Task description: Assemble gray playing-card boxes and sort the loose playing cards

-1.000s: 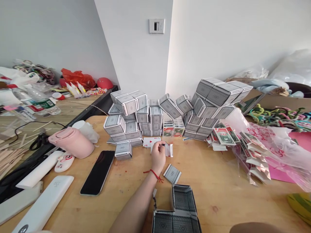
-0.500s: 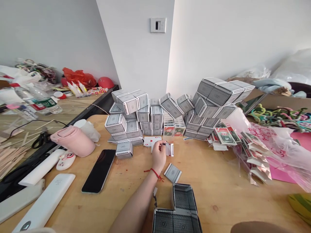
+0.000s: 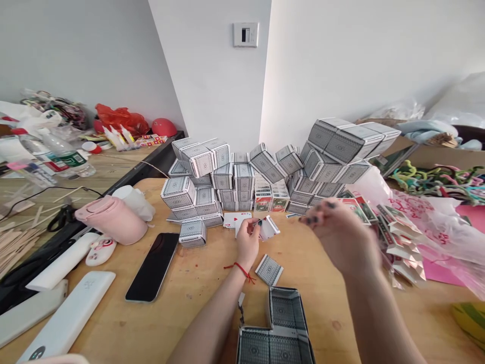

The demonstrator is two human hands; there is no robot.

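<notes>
My left hand [image 3: 247,244] reaches across the wooden table [image 3: 333,298] and pinches a small stack of playing cards [image 3: 268,227], tilted up off the table. More face-up cards [image 3: 233,219] lie just behind it. My right hand [image 3: 339,233] hovers in the air to the right of the cards, smeared by motion, fingers curled and pointing left. A single folded grey-patterned card piece [image 3: 269,270] lies by my left wrist. An open box built of patterned cards [image 3: 278,328] stands at the near edge. A wall of stacked card cubes [image 3: 265,177] runs along the back.
A black phone [image 3: 153,267], a pink pouch [image 3: 112,219], a white power bank [image 3: 68,318] and a white tube lie at left. Opened card packs and pink plastic bags [image 3: 397,227] pile up at right. A second table at far left holds bottles and wooden sticks.
My right hand has come up into view from the lower right and moved toward the cards. My left hand has tilted the card stack upward.
</notes>
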